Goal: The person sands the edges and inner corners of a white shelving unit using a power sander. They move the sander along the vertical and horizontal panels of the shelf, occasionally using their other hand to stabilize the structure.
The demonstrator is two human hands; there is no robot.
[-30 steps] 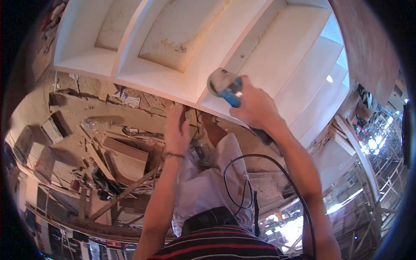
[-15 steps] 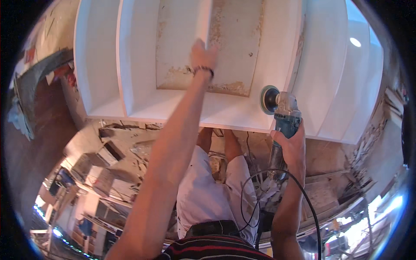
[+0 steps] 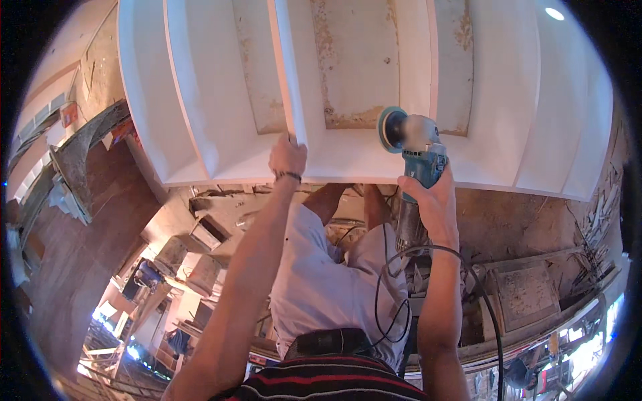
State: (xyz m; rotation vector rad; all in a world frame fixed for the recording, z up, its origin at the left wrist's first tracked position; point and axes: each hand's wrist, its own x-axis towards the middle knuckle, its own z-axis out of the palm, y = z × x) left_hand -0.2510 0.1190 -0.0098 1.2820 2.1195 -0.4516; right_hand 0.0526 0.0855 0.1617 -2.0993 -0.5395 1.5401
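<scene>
Holding the sander (image 3: 422, 164): right hand (image 3: 436, 204), fingers closed around its body, thumb on the left side; forearm entering from below.
Sander location: one unit, above the near edge of the cabinet (image 3: 361, 180); round pad (image 3: 384, 130) facing left, rear end extending past that edge.
Cord (image 3: 491, 301): one, black, looped beside the right forearm.
Left hand (image 3: 287, 158): arm extended, one dark bracelet (image 3: 287, 176) at the wrist; fingers curled together at the near end of one divider (image 3: 283, 67); whether they pinch it cannot be told.
Cabinet compartments: white, at least three showing back panels (image 3: 361, 60) with brown patches.
</scene>
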